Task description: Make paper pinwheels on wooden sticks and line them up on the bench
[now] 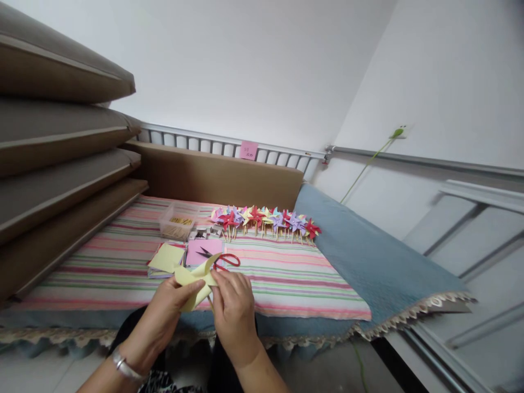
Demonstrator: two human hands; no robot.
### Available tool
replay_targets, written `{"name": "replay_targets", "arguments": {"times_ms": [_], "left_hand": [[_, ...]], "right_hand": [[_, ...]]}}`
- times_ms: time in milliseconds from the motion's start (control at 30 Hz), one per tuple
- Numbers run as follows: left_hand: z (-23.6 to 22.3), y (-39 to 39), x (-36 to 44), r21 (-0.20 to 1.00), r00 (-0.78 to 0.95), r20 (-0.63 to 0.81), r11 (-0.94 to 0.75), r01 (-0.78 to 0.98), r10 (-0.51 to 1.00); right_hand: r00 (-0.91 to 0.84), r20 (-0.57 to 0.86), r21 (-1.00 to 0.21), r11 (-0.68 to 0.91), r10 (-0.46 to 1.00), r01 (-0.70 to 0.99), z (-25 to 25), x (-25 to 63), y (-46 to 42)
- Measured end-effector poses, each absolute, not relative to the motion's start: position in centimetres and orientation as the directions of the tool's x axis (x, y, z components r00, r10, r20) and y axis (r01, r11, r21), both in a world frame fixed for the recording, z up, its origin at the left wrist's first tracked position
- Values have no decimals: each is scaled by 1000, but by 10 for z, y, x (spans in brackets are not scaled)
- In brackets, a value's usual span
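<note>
A yellow paper pinwheel (192,277) with curled blades is held between my hands, above the near edge of the striped cloth. My left hand (170,300) pinches its left side, thumb on top. At its right side, my right hand (235,303) grips near the centre with closed fingers; part of a thin stick shows below, mostly hidden. Just beyond lie red-handled scissors (229,261), their blades over a pink paper sheet (196,252). To the left sits a stack of square paper (167,257) with a yellow sheet on top.
Several finished pinwheels (256,217) on sticks lie in a row at the back. A clear plastic box (166,225) holds short sticks, with small metallic boxes (199,234) beside it. Large stacked cushions (61,136) rise on the left. A pink note (248,150) hangs on the rail.
</note>
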State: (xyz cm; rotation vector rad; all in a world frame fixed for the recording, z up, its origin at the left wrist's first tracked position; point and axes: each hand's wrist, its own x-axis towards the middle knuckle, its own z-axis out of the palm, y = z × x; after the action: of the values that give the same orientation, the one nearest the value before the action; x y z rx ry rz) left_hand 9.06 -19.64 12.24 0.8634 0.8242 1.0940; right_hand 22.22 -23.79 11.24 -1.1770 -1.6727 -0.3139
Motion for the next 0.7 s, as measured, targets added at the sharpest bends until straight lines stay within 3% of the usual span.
{"name": "replay_targets", "arguments": {"times_ms": [133,367,700], "left_hand": [[121,-196,92,905,246,-129,215,-366,961],[118,-196,90,913,248,-111,197,-357,962],[115,-196,90,917,252,-117,202,-345,961]], "right_hand": [[50,833,-383,509,551,771,109,222,-238],[193,721,-623,499,666,602,101,223,-238],[133,774,-528,515,619,676,100,223,-238]]}}
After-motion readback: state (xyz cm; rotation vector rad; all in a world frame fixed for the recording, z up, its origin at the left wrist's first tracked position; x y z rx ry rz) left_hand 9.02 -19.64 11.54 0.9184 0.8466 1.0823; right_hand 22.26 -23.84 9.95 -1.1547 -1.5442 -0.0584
